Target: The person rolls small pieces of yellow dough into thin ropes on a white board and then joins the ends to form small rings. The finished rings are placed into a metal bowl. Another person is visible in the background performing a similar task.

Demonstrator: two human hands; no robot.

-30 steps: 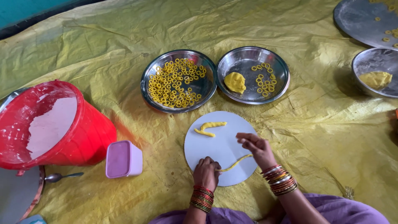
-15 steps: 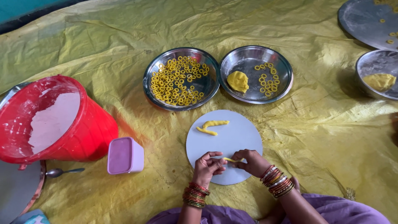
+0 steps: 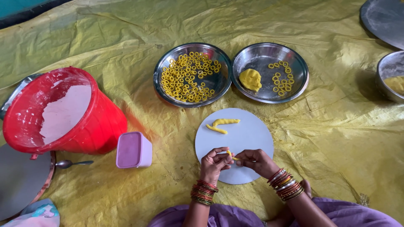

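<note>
**A:** What lies furthest left of the fingers?

**B:** A red bucket (image 3: 63,111), tilted so its mouth faces the person, pale flour inside; below it a spoon (image 3: 69,163) beside a flat metal lid (image 3: 19,180); nearer the fingers, a small pink box (image 3: 134,149), close by on the left-hand side.

**A:** And the hands themselves?

**B:** They meet over the near edge of a round white board (image 3: 248,134); the left hand (image 3: 214,164) pinches one end of a short yellow dough strip (image 3: 231,155), thumb and fingertips together on it; the right hand (image 3: 256,162) pinches the other end, fingers likewise closed; the strip sits between the two sets of fingertips, just above the board, seemingly so its ends can be brought round.

**A:** What lies beyond the fingers?

**B:** Dough rolls (image 3: 222,124) rest further up the board; past that, a steel plate (image 3: 191,75) full of small yellow rings, then a second plate (image 3: 271,71) with a dough lump (image 3: 250,79) and a few rings (image 3: 281,76), both seemingly within a forward reach.

**A:** And far right?

**B:** Another steel dish (image 3: 389,75), partly cut off; all on a yellow sheet (image 3: 336,138).
</note>
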